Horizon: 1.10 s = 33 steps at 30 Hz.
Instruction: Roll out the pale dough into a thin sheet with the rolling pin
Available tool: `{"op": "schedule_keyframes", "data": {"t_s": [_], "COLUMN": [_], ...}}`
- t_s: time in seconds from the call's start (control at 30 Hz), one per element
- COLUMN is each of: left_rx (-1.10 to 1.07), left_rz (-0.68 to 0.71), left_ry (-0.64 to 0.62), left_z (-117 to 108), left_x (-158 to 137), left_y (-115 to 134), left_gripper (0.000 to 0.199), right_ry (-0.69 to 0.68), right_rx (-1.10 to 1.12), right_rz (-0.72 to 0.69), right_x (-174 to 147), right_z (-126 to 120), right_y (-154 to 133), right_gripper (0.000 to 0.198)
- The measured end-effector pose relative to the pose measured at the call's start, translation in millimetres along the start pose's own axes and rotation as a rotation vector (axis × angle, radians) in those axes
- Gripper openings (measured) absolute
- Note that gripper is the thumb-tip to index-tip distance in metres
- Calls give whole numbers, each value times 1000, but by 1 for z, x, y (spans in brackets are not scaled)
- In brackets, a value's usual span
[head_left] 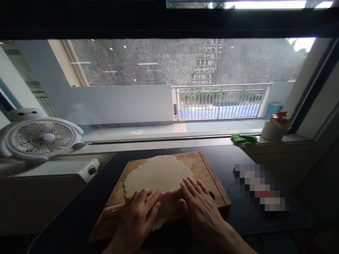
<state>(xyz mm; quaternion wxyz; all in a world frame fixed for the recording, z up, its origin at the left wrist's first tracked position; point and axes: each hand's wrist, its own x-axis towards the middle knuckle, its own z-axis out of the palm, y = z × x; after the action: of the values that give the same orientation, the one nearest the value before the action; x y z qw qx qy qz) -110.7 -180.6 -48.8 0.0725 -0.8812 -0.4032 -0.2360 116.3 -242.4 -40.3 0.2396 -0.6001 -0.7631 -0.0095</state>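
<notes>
A wide sheet of pale dough with a ragged edge lies on a wooden cutting board. Across its near part runs a wooden rolling pin, its left end sticking out past the dough; a reddish patch shows near its middle. My left hand is curled over the pin left of centre, thumb pointing inward. Over the right part of the pin lies my right hand, fingers together and bent slightly over it. My palms hide much of the pin, including its right end. Some dough hangs on the near side.
The board rests on a dark table before a window. A blurred-out item lies at the table's right. On the sill are a green cloth and a white container. A white fan stands left, above a radiator.
</notes>
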Motion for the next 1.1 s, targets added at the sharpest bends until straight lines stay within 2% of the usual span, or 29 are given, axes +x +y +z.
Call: {"op": "schedule_keyframes", "data": {"t_s": [0.07, 0.23, 0.3, 0.37, 0.5, 0.57, 0.6, 0.67, 0.8, 0.87, 0.9, 0.97, 1.03, 1.1], "left_rx": [25, 103, 108, 95, 65, 62, 65, 82, 136, 153, 153, 131, 80, 32], "left_rz": [-11, -64, -57, -22, 40, 34, 27, 2, -105, -136, -133, -90, -38, -13], "left_ry": [-29, -60, -47, -16, 75, 71, 50, 0, -35, -16, 0, 27, 61, 91], "left_z": [-1, 4, 7, 10, 8, 3, 1, -1, 2, 5, 6, 8, 6, 2], "left_x": [12, 69, 73, 57, 2, -10, -8, 10, 66, 79, 78, 61, 30, 3], "left_y": [-1, -11, -12, -12, -7, -5, -5, -6, -12, -13, -12, -9, -4, 1], "left_gripper": [37, 33, 33, 33, 40, 41, 40, 36, 39, 44, 44, 38, 31, 35], "right_ry": [-5, 35, 44, 41, 15, -4, -17, -45, -33, -22, -22, -36, -62, -83], "right_rx": [-3, -33, -40, -40, -26, -21, -19, -17, -33, -37, -36, -31, -22, -11], "right_rz": [46, 172, 182, 163, 23, -28, -21, 47, 179, 197, 197, 171, 110, 15], "right_x": [15, 98, 108, 91, 14, -8, -9, 10, 85, 106, 107, 88, 50, 13], "right_z": [1, 11, 12, 12, 3, -3, -4, -2, 8, 9, 9, 8, 4, -2], "right_y": [1, 12, 14, 12, 1, -1, 0, 3, 11, 14, 14, 12, 9, 6], "right_gripper": [48, 47, 47, 48, 50, 52, 52, 52, 55, 58, 59, 59, 57, 57]}}
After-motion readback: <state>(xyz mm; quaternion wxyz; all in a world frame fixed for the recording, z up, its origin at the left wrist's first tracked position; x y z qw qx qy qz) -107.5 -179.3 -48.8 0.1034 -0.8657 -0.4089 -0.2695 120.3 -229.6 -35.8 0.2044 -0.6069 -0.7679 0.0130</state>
